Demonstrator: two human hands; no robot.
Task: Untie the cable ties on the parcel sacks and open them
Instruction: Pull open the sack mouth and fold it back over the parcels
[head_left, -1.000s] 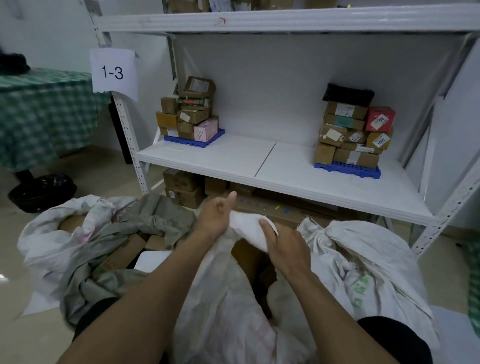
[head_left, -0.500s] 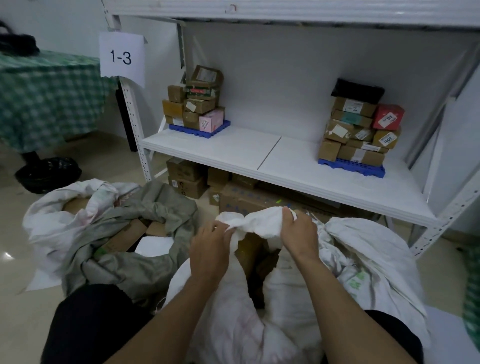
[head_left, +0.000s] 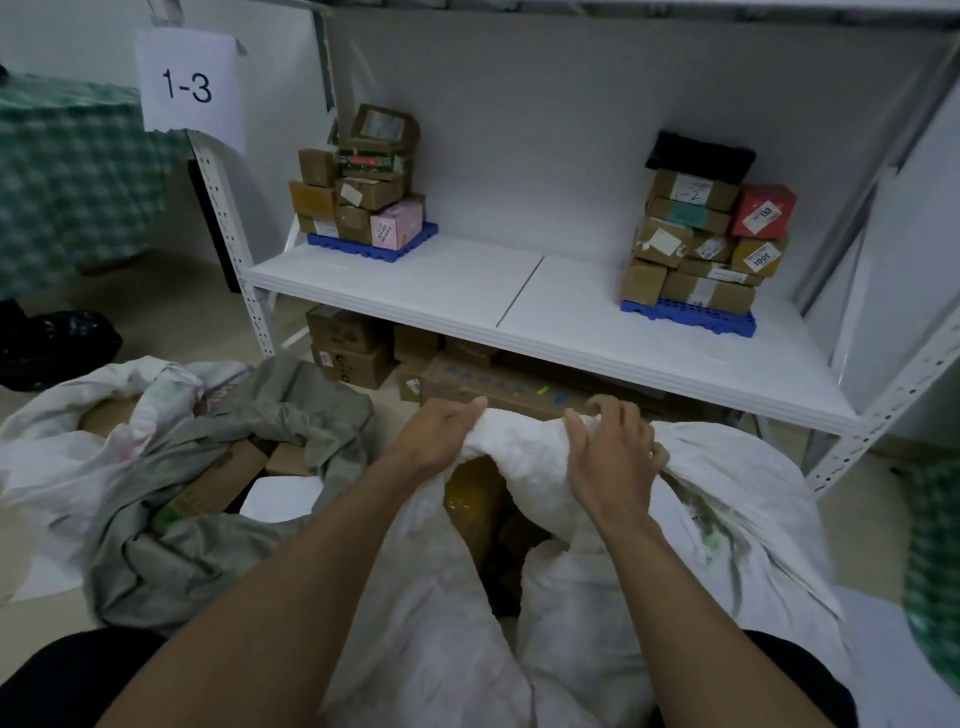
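We have the white woven parcel sack right under our fingers, its mouth already parted so brown boxes show in the dark gap below them. Left of our fingers lies a grey sack, opened, with cartons inside; beyond our fingers stands the white shelf with stacked parcels on blue pallets. Our left hand grips the sack's folded rim, and our right hand clutches the same rim, fingers curled.
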